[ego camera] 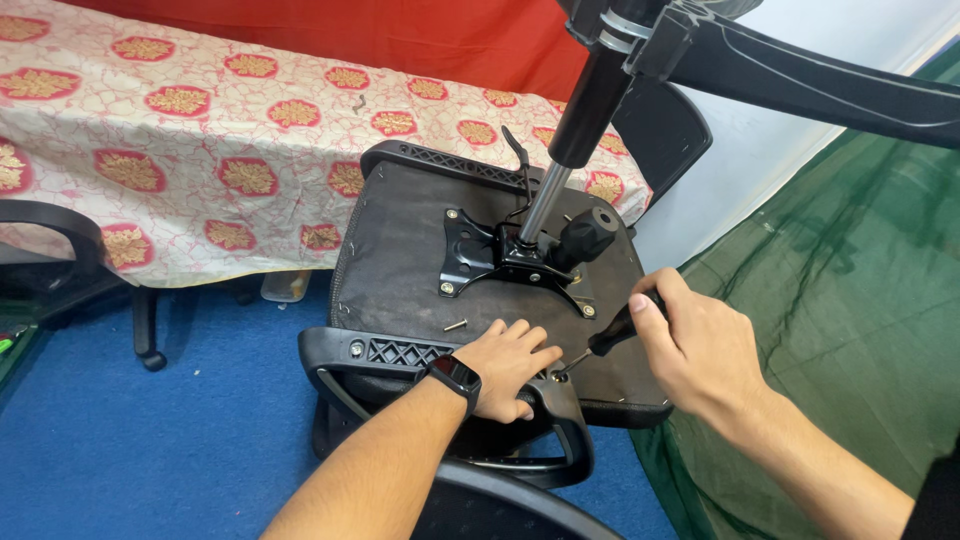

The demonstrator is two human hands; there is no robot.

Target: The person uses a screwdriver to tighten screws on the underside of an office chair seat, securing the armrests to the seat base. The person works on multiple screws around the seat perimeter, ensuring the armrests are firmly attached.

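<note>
**Screwdriver on the armrest bracket, chair upside down**

Blue carpet (pixel 120 440) under us, a bed with a red-and-cream floral cover (pixel 200 140) behind, and green netting (pixel 850 330) draped off to our right. Between them sits an office chair flipped over, the dark underside of its seat (pixel 400 260) facing up and the gas column (pixel 570 140) rising toward the base overhead.

We've got our left hand (pixel 505 365) pressed flat on the black armrest bracket (pixel 400 355) at the near edge of the seat, fingers spread and holding nothing, just pinning the part down. A dark watch (pixel 455 376) rides on that wrist. Our right hand (pixel 695 350) is wrapped tight around the black handle of a screwdriver (pixel 600 342), and the tip meets a screw (pixel 560 376) just beside our left fingertips.

A loose screw (pixel 455 325) lies on the seat, near the black mounting plate (pixel 480 255) and its round tension knob (pixel 590 235).

To do this well, we judge the shaft wants to line up straight with the screw, not at a slant, with firm pressure down the handle so the tip doesn't skip out. The left hand should keep the bracket from shifting, fingertips kept clear of the blade.
</note>
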